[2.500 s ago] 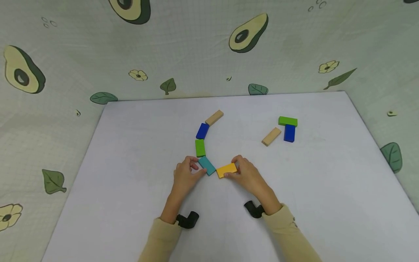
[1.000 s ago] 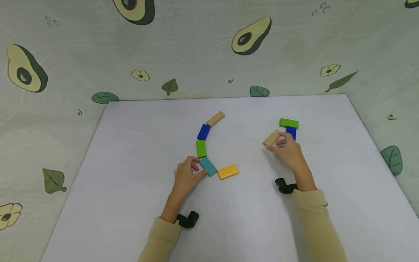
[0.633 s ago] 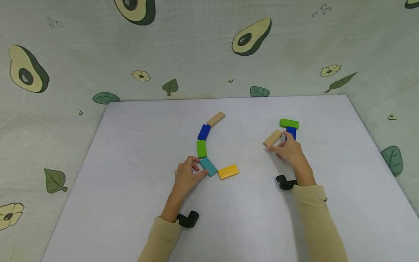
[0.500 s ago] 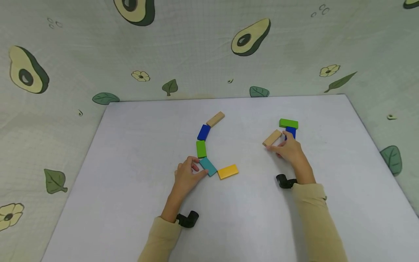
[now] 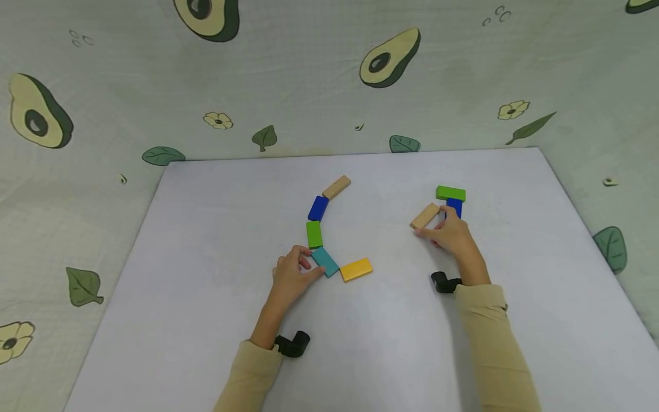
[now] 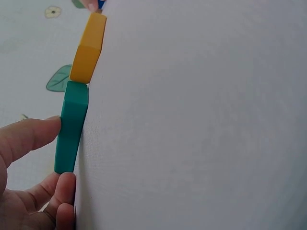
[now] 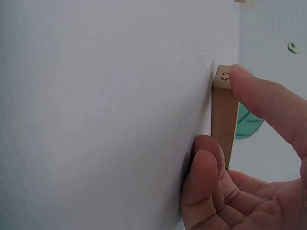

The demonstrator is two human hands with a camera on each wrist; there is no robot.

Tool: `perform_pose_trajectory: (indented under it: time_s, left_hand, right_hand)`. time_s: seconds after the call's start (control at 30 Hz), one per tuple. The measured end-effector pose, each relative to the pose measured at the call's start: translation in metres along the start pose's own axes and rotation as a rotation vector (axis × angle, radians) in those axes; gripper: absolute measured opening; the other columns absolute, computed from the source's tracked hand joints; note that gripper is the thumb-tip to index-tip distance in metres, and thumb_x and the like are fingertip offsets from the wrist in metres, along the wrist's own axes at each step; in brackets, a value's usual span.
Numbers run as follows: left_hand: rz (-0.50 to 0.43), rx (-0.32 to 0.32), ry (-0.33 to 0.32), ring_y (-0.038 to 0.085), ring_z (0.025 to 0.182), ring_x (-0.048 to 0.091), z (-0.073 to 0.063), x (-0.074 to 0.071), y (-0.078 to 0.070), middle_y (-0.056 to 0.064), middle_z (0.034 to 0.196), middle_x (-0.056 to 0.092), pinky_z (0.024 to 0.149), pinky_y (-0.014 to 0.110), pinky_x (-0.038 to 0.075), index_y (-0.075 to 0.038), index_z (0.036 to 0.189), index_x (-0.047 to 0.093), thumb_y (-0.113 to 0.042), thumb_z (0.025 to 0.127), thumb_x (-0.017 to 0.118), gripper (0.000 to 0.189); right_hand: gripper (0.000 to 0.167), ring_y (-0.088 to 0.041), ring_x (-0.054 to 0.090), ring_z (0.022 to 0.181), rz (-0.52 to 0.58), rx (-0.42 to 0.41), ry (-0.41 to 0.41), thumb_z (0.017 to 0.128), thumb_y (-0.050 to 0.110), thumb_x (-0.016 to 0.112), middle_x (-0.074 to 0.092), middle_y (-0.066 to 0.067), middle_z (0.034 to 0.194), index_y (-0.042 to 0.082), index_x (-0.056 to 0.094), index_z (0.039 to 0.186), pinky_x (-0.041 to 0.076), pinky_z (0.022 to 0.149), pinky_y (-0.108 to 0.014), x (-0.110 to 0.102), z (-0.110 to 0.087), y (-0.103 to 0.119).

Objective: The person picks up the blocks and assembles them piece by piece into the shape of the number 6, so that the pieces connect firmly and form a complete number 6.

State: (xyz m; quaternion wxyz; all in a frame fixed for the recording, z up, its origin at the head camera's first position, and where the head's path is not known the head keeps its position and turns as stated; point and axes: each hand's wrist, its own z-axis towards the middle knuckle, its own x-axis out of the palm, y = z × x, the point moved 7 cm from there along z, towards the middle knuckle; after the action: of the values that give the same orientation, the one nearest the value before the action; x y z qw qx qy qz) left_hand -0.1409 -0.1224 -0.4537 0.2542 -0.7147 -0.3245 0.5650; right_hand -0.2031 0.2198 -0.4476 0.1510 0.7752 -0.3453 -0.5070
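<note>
In the head view, my left hand (image 5: 292, 278) pinches the teal block (image 5: 325, 262) between thumb and fingers, one at each end. A yellow block (image 5: 356, 269) lies off its right end, corners meeting or nearly so; both show in the left wrist view. From the teal block a chain curves away: a green block (image 5: 314, 234), a blue block (image 5: 318, 208) and a plain wooden block (image 5: 337, 187). At the right, my right hand (image 5: 453, 234) holds another plain wooden block (image 5: 425, 216) by its two ends; its near end bears a dark mark (image 7: 225, 76).
Behind the right hand lie a second green block (image 5: 450, 193) and a second blue block (image 5: 455, 207), partly hidden by the fingers. The white tabletop (image 5: 206, 229) carries all the blocks. An avocado-patterned cloth (image 5: 298, 74) surrounds it. A black wrist camera (image 5: 292, 344) sits at each wrist.
My right hand has let go of the yellow block, moved away to the right, and taken hold of the plain wooden block there. The left hand stays at the teal block.
</note>
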Motion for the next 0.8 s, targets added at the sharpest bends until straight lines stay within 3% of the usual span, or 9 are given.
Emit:
perform_pose_trajectory:
  time_s: [0.47, 0.8]
  left_hand:
    - [-0.010, 0.005, -0.001, 0.022, 0.083, 0.044, 0.0001, -0.0005, -0.0002, 0.006, 0.083, 0.057, 0.072, 0.035, 0.026, -0.009, 0.109, 0.056, -0.030, 0.077, 0.073, 0.042]
    - [-0.003, -0.001, 0.007, 0.022, 0.084, 0.044, 0.0005, -0.0002, 0.0005, 0.006, 0.083, 0.057, 0.071, 0.035, 0.026, -0.008, 0.109, 0.055, -0.031, 0.078, 0.073, 0.042]
  right_hand:
    - [0.093, -0.025, 0.052, 0.082, -0.048, -0.023, -0.042, 0.083, 0.042, 0.066, 0.052, -0.020, 0.102, -0.004, 0.014, 0.144, 0.042, 0.068, -0.031, -0.0009, -0.0065, 0.0047]
    - [0.095, -0.019, 0.054, 0.074, -0.034, -0.051, -0.021, 0.082, 0.048, 0.064, 0.056, -0.018, 0.098, -0.006, 0.015, 0.143, 0.041, 0.065, -0.027, -0.0030, -0.0105, 0.0038]
